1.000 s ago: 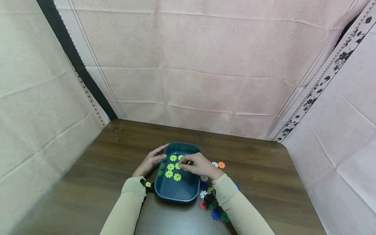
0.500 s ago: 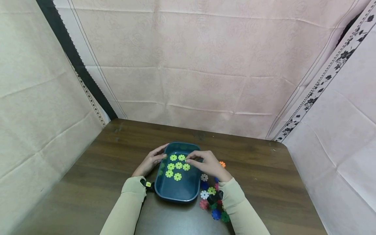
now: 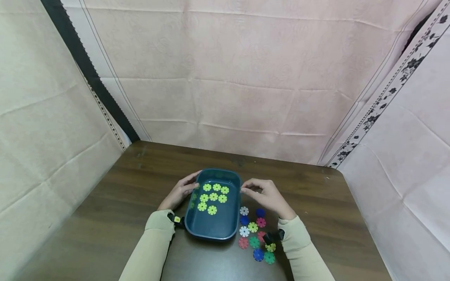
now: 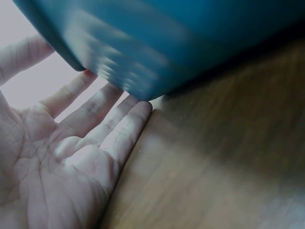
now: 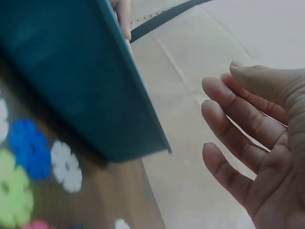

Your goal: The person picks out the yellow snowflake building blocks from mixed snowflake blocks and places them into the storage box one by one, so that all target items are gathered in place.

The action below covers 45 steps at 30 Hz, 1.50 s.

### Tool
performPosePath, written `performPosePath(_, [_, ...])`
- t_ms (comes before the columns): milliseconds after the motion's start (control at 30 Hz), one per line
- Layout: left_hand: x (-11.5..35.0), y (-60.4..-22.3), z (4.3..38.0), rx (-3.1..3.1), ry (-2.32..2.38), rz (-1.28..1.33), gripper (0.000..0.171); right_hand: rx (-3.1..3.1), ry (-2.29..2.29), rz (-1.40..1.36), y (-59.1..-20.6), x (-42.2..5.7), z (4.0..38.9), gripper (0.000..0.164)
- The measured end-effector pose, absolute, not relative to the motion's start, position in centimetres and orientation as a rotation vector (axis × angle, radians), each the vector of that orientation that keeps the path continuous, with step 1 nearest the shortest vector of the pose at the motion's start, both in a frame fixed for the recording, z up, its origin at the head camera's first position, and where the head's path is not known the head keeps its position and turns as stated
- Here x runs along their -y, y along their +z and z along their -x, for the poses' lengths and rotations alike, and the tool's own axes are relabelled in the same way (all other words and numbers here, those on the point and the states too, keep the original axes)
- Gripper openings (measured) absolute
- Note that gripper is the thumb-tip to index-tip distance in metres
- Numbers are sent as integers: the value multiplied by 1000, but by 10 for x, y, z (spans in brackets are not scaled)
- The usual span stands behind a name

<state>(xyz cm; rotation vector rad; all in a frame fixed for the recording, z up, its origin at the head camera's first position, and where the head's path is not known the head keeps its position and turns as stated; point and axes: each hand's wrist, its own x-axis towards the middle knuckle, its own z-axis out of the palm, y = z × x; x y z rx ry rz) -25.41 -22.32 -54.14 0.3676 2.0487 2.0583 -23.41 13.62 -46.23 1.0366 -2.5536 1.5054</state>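
Note:
A dark teal tray (image 3: pixel 212 230) stands on the table with several yellow-green flower-shaped discs (image 3: pixel 213 196) lying flat near its far half. My left hand (image 3: pixel 181 192) holds the tray's left side, thumb over the rim. In the left wrist view its fingers (image 4: pixel 128 126) lie nearly straight along the outer wall. Just off the right rim hovers my right hand (image 3: pixel 267 195), its fingers loosely bent. Nothing shows between thumb and fingers (image 5: pixel 233 129) in the right wrist view.
To the right of the tray lie loose flower discs: white (image 3: pixel 244 231), blue (image 3: pixel 258 255), green (image 3: pixel 269 257), pink-red (image 3: pixel 243 242) and yellow-green (image 3: pixel 253 227). The right wrist's black strap (image 3: pixel 274 236) hangs over some. Cloth walls (image 3: pixel 228 97) border the wooden table (image 3: pixel 140 203).
My right hand has moved right, out of the tray and past its rim. A yellow-green disc that was at its fingertips now lies at the right of the far row. The left hand stays put.

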Motion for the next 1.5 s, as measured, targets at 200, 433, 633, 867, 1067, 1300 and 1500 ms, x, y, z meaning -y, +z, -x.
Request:
performPosePath(200, [223,-541,253,-2053,2059,-355,51,2614,1494,-952,-470,-158,226,15])
performPosePath(433, [223,-540,252,-2055,2066,-387,54,2642,1496,-967,-492,-178,212,12])
performPosePath(633, [223,-541,253,-2060,2060,-381,52,2607,1529,-1028,-529,-188,194,12])
performPosePath(867, [223,-542,254,-2069,2060,-382,51,2535,1333,-1148,-553,-190,184,17])
performPosePath(1067, [223,-541,254,-2062,2059,-384,51,2564,1197,-1211,-552,-187,182,24])
performPosePath(1300, [222,-540,255,-2028,2085,-396,51,2583,1164,-1207,-550,-185,183,23])
performPosePath(1500, [222,-540,255,-2036,2072,-384,51,2636,1170,-1160,-553,-186,181,26])
